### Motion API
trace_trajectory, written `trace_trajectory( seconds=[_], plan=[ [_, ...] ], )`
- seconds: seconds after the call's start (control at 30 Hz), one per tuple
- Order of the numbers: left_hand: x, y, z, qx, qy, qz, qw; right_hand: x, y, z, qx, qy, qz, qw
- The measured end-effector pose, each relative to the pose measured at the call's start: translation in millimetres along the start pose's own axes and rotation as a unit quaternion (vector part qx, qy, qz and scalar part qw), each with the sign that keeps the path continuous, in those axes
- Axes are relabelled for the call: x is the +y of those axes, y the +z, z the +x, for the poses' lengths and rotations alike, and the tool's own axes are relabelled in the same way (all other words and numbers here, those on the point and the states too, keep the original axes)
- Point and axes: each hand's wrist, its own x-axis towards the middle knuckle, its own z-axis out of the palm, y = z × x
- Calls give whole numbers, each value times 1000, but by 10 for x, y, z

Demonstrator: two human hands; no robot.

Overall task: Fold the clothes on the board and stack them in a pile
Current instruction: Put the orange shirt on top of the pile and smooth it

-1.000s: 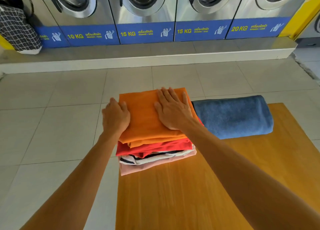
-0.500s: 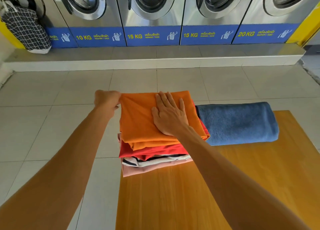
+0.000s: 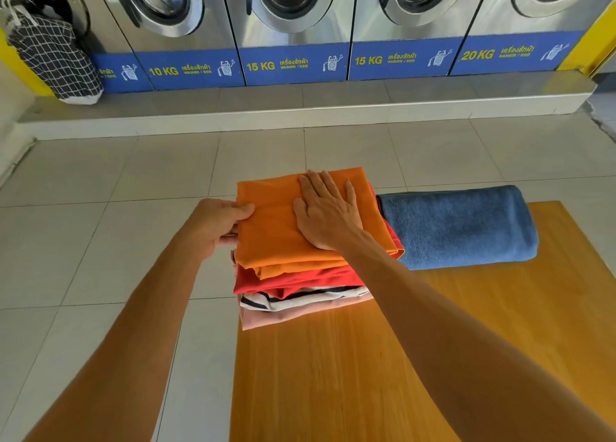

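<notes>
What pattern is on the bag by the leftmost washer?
The bag is dark with a white grid check, seen in the head view.

A row of stainless-steel front-loading washing machines [image 3: 293, 15] with round glass doors is set on a raised grey tiled step [image 3: 300, 103], and blue capacity labels [image 3: 290, 65] reading 10 KG, 15 KG and 20 KG are carried along their bases. A black-and-white checked laundry bag [image 3: 55, 58] is seen at the far left on the step. Pale square floor tiles [image 3: 100, 241] are laid below.
</notes>
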Motion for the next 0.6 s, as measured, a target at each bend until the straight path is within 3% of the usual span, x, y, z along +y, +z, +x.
trace_trajectory(
  seconds=[0.13,0.23,0.37,0.6],
  plan=[
    [-94,-87,-61,-16,-15,-138,990,-11,-36,11,-15,1,-3,1000],
    [-169,-45,-172,-35,-18,-126,991,-40,-67,0,-21,3,-14,1000],
    [-267,-72,-300,-102,-9,-95,990,-137,-44,-234,30,-7,-31,999],
    [-469,-206,-421,-146,22,-125,981,-151,122,-659,58,14,-22,998]
  ],
)
